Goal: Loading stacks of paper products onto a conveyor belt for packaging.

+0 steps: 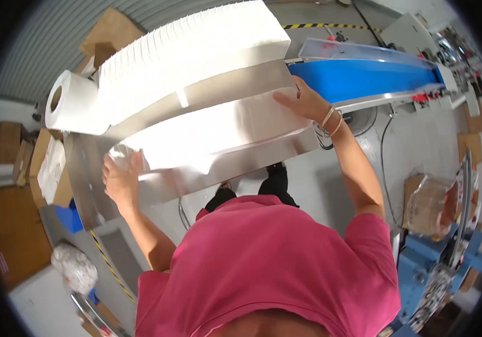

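A long white bundle (213, 132), which looks like soft paper or tissue, lies lengthwise on the steel table (179, 188). My left hand (122, 181) grips its left end, thumb on the near side and fingers round the outside. At the opposite end my right hand (306, 101) clasps it, with the thumb over the top and the other fingers partly hidden. Glare washes out much of the bundle's surface. Behind it runs a taller row of stacked white packs (196, 56), apart from both hands.
A large white roll (75, 104) stands at the table's left end. To the right, a blue conveyor belt (364, 80) with a clear guard (364, 51) adjoins the table. Cardboard boxes (56, 163) sit at left. Blue machinery (420, 264) and a plastic-wrapped carton (429, 208) are at lower right.
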